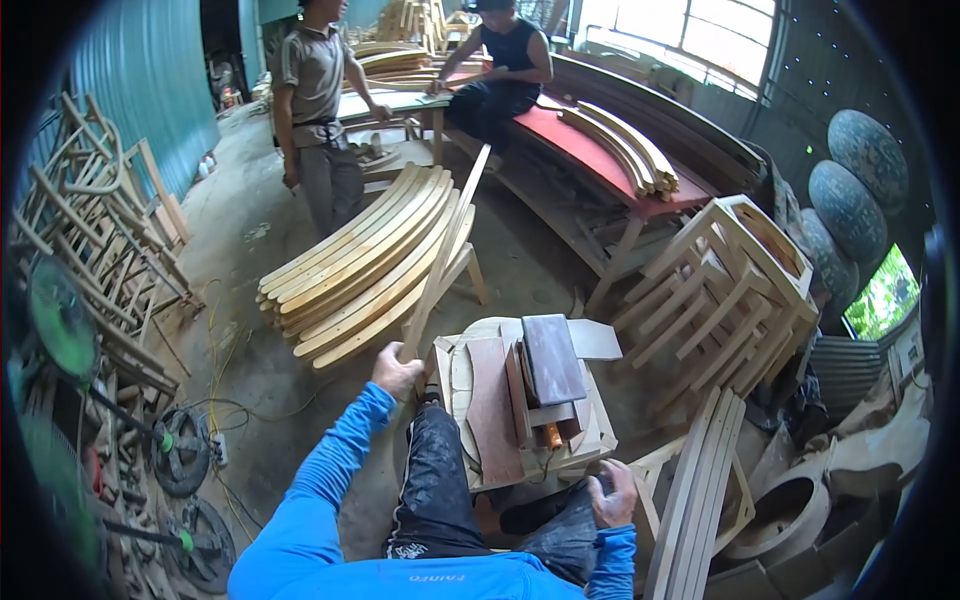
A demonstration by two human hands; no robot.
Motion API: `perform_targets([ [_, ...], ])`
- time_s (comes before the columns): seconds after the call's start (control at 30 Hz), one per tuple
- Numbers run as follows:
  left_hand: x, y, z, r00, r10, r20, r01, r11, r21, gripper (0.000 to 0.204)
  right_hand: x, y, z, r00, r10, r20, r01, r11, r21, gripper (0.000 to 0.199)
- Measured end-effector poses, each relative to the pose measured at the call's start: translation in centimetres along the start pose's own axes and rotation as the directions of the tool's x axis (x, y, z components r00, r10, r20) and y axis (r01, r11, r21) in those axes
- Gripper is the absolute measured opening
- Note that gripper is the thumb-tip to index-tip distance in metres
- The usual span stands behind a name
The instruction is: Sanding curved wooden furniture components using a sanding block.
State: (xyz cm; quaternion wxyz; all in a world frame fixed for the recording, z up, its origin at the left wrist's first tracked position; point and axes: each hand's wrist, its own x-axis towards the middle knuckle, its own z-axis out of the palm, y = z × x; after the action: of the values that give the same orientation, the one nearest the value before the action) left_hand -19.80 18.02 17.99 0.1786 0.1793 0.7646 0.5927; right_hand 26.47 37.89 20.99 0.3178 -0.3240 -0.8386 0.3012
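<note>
Strip (445,250) of wood, long and narrow, is held near its close end by the left hand (397,372), whose fingers are closed around it just off the table's far left corner. From there it slants up and away past the right side of a pile of curved slats (365,250) (whether it touches them, I cannot tell). The right hand (612,495) is near the table's near right corner, above the right thigh, its fingers loosely bent and partly open, with nothing seen in them.

On the small table (594,440), a brown board (492,420) lies along the left side and a dark block (553,360) sits tilted near the middle, with an orange handle (553,434) below it toward the near edge. A pale plate (594,340) juts out past the far right corner.

Curved pieces (630,155) lie at the near right end of a red bench (570,150). Beyond, one person (320,110) stands while another (500,70) sits, arms reaching over a work surface.
</note>
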Motion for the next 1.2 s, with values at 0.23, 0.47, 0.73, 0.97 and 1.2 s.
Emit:
perform_targets([
  [0.23, -16.6, 12.3, 14.9, 0.843, 0.385, 0.376, -0.103, 0.801, -0.590, 0.058, 3.3, -11.3, 0.0, 0.922, -0.371, 0.110, 0.364, 0.928, 0.085, 0.069],
  [0.47, -5.7, 17.7, 8.8, 0.957, 0.113, 0.267, 0.214, 0.345, -0.914, 0.042, -2.0, -3.6, -6.1, 0.965, -0.230, 0.122, 0.216, 0.969, 0.119, 0.045],
  [0.73, -24.2, 10.9, 23.6, 0.933, -0.067, 0.355, 0.343, 0.470, -0.813, 0.041, -9.7, 4.1, -8.3, 0.975, 0.047, 0.219, -0.037, 0.998, -0.051, 0.044],
  [0.97, -14.7, 11.2, 21.8, 0.972, 0.198, 0.126, -0.101, 0.838, -0.536, 0.044, -12.3, 1.2, -13.0, 0.998, -0.035, 0.049, 0.046, 0.967, -0.251, 0.034],
  [1.2, -6.9, 7.5, 25.9, 0.889, 0.402, 0.220, -0.451, 0.676, 0.583, 0.096, -19.1, 4.8, -15.2, 0.999, 0.038, 0.028, -0.025, 0.930, -0.366, 0.043],
])
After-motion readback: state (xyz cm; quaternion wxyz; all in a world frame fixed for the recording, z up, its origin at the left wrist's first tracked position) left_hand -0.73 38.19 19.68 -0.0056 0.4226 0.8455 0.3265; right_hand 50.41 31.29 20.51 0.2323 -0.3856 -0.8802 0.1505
